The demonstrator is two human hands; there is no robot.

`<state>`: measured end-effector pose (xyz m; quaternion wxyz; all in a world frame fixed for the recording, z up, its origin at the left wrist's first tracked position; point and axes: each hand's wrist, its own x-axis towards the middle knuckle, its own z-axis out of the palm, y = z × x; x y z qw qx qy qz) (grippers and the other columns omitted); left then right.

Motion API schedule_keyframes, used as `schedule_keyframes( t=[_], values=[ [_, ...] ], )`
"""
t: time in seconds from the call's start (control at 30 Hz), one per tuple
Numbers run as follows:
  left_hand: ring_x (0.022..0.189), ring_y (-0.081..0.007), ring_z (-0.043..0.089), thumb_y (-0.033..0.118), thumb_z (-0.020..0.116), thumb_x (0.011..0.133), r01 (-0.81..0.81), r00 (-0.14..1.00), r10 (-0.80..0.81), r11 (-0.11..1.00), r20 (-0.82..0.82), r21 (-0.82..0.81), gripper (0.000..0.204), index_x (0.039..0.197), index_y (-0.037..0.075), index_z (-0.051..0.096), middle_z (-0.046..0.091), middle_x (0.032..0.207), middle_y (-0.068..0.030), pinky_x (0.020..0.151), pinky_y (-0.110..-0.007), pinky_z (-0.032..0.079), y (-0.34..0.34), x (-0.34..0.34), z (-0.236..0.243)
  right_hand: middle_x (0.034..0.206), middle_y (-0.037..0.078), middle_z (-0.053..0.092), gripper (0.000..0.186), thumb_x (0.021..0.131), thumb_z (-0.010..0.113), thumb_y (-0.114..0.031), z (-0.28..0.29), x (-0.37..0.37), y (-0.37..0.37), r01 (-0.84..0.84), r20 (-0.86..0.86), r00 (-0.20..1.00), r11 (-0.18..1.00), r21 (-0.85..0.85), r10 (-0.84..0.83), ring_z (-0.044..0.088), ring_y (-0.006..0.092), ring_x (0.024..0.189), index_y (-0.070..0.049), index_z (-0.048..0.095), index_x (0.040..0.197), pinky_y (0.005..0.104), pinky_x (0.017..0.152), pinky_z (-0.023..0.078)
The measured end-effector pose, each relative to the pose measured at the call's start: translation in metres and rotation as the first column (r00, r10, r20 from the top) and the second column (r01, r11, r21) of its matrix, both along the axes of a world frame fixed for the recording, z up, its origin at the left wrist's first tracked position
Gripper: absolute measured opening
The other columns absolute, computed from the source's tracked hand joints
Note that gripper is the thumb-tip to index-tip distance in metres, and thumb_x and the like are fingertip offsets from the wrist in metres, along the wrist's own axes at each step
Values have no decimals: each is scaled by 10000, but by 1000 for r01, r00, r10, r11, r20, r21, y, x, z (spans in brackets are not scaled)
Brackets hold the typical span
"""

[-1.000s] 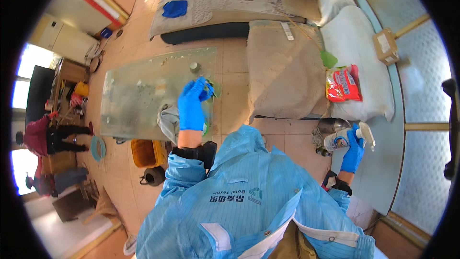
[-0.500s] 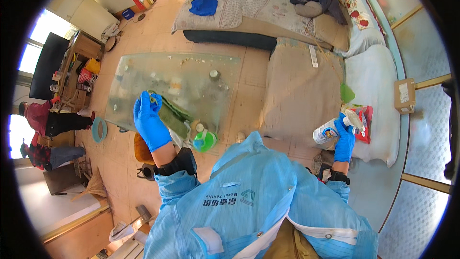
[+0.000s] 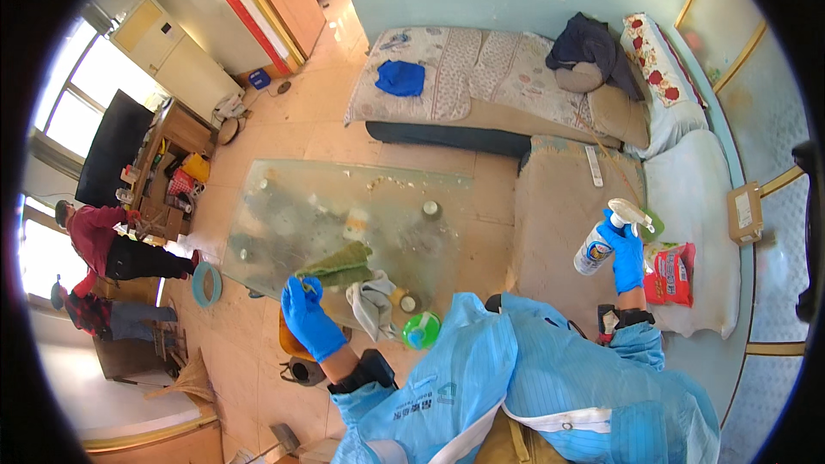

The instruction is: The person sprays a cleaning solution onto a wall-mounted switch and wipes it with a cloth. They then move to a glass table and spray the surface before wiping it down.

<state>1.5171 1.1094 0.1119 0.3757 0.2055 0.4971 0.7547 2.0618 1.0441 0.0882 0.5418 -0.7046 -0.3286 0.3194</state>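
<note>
My left hand (image 3: 311,323), in a blue glove, is closed on one end of a green cloth (image 3: 342,265) at the near edge of a glass-topped table (image 3: 296,245). The cloth stretches out to the right over the tabletop. On the right, my gloved right hand (image 3: 628,259) is wrapped round a white spray bottle (image 3: 592,249), its nozzle uppermost, above the seat. A grey-white rag (image 3: 373,304) lies at the table's near edge. Beside it stand a small jar (image 3: 407,302) and a container of green liquid (image 3: 420,331).
A red packet (image 3: 669,274) lies on the white-covered seat (image 3: 693,193) at right. Beyond the table is a sofa with a patterned cover (image 3: 498,69). Two people (image 3: 96,236) work at the far left near a blue basin (image 3: 206,284). A cardboard box (image 3: 745,213) rests by the glass panels.
The whole view has shifted, with more of the far wall showing. The green cloth has swung out flatter over the table, uncovering the grey-white rag. The spray bottle is more upright and off the red packet.
</note>
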Motion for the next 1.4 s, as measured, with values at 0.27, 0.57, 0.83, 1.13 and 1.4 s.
schedule_keyframes(
  t=[0.27,0.57,0.83,1.13,1.4],
  values=[
    [690,-129,569,173,637,967,-153,985,148,987,86,55,143,927,36,638,631,797,-43,626,-266,454,-3,-23,-19,1201,74,661,476,851,718,-150,29,-16,93,-206,158,967,978,13,202,626,175,1056,-29,608,1298,329,931,499],
    [868,-210,653,186,625,967,-230,972,218,959,88,167,241,1132,15,664,699,1010,-100,785,-301,527,-5,-30,-34,1181,88,670,490,845,746,-254,21,-55,196,-425,184,884,903,-66,429,636,194,1052,-54,635,1279,345,920,508],
    [873,-203,649,203,611,982,-442,896,441,883,47,160,238,1090,-4,658,683,988,-107,763,-287,531,39,18,-29,1049,75,706,487,768,830,-261,-21,-14,322,-498,115,860,867,-21,497,667,177,948,-44,671,1173,346,853,534],
    [927,-211,662,226,579,1002,-496,869,493,866,47,66,305,1176,-18,637,682,1107,-130,790,-288,547,119,81,-32,1085,81,701,498,786,813,-274,-32,77,474,-511,105,852,858,-56,514,658,183,968,-18,657,1185,345,867,525],
    [835,-165,655,228,605,987,-491,871,491,871,-28,15,210,1065,45,673,704,962,-92,719,-273,530,161,121,-5,1160,89,665,502,819,793,-230,-66,78,553,-560,-118,825,827,-43,553,628,179,1028,-2,633,1237,331,912,504]
  ],
)
